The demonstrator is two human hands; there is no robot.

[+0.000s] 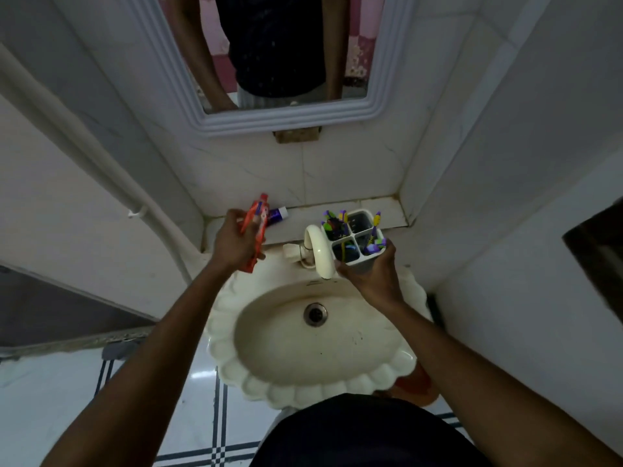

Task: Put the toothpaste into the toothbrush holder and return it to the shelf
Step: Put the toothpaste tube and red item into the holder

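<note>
Holding, your left hand [236, 246]: clamped on orange-red toothpaste tube [255, 227], raised beside tiled shelf [387, 210]. Your right hand [369, 274]: wrapped round white four-compartment plastic toothbrush holder [354, 241] above cream faucet [318, 247]. Risk: crowded toothbrushes blocking tube; holder tipping into sink.

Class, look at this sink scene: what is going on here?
A person stands at a cream sink. The left hand grips an orange toothpaste tube, lifted above the shelf. The right hand holds a white four-compartment toothbrush holder with brushes in it beside the tap. The tube is not yet in it.
</note>
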